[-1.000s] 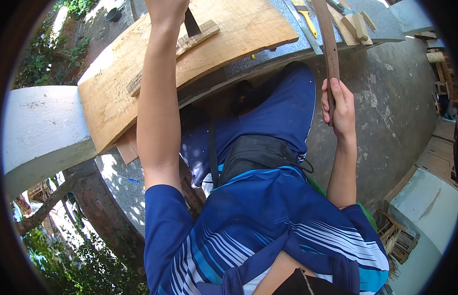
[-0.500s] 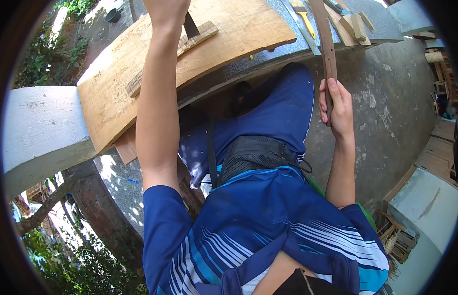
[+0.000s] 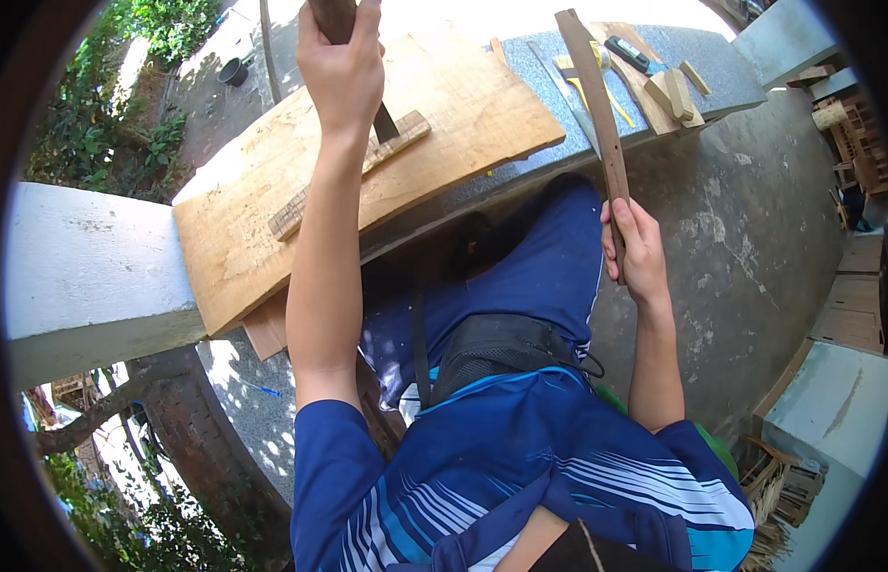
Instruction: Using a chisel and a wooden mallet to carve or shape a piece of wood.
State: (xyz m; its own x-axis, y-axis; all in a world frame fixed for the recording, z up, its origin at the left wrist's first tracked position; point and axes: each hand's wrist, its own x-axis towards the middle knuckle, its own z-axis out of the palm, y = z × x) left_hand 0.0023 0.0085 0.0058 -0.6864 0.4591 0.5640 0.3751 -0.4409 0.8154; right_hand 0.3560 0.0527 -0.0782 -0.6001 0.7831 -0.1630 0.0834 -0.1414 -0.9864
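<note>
A board (image 3: 482, 95) covers the left part of the worktop (image 3: 735, 76), and a strip (image 3: 412, 132) lies lengthwise along the board's middle. The left hand (image 3: 345, 84) has its fingers clamped round a chisel (image 3: 385, 124), whose blade slants down to the strip's right part. Farther right, a brush (image 3: 622, 111) lies near the worktop's front edge. The right hand (image 3: 639, 252), out past that edge, has its fingers clamped round a dark bar (image 3: 599, 112); blocks (image 3: 671, 93) lie near the worktop's right end.
</note>
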